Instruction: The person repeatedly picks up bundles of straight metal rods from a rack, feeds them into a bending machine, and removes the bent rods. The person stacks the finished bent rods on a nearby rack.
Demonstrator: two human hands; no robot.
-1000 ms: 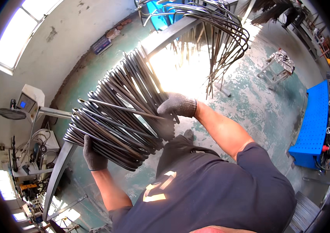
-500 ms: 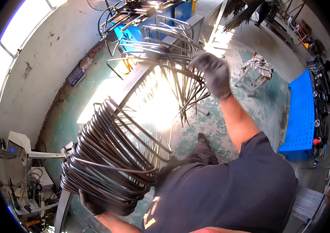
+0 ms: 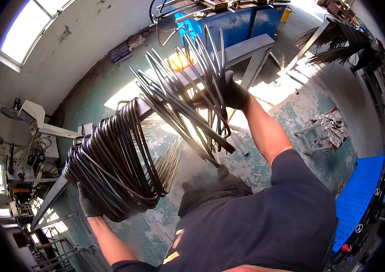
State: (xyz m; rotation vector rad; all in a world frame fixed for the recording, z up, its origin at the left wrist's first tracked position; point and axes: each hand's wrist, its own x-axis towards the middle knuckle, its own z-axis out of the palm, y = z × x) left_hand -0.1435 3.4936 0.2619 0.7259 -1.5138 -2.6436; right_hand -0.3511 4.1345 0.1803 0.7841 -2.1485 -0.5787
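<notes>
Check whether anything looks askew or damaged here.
Yes: the right bundle of bent rods splays unevenly, pointing several ways, unlike the closely packed left bundle. The green floor also looks worn, with patchy grey showing through.

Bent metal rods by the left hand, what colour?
The bent metal rods are dark brownish black, seen best in the head view.

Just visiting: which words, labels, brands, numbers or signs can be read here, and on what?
Blue cabinet: dark characters on its front, legible but not copied out here.
Dark shirt: pale printed marks, only partly in view, unreadable.
Purple box: light marks, too small to read.
Little blue display: too small to read.
Bent rods, gloved left hand and gloved right hand: no writing seen.
</notes>
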